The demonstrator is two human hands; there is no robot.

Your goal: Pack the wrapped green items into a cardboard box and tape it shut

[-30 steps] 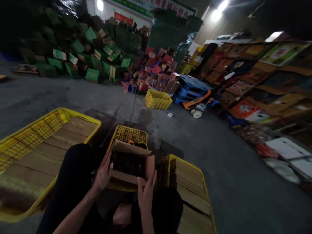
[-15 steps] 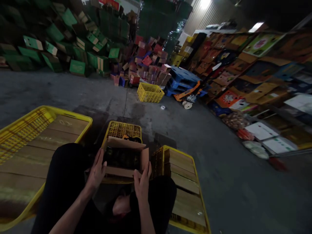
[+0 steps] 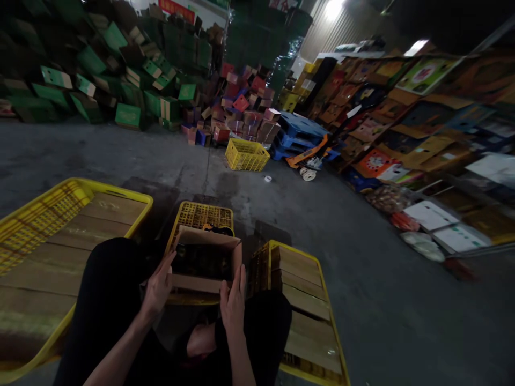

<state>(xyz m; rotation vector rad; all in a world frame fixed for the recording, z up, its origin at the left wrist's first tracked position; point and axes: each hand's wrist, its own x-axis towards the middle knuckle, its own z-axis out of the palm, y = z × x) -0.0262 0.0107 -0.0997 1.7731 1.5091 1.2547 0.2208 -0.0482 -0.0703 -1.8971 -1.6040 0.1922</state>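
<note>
An open brown cardboard box with dark contents rests on a yellow plastic crate between my knees. My left hand lies against the box's left side, fingers stretched along the flap. My right hand presses flat on the box's near right corner, fingers extended upward. Neither hand is wrapped round anything.
A yellow crate lined with cardboard sits on my left, another on my right. Farther off stand a yellow crate, blue pallets, piles of green boxes and red boxes, and flattened cartons along the right.
The view has shifted down and left. Both hands have slid slightly along the box's sides; the right flap now stands closer to upright.
</note>
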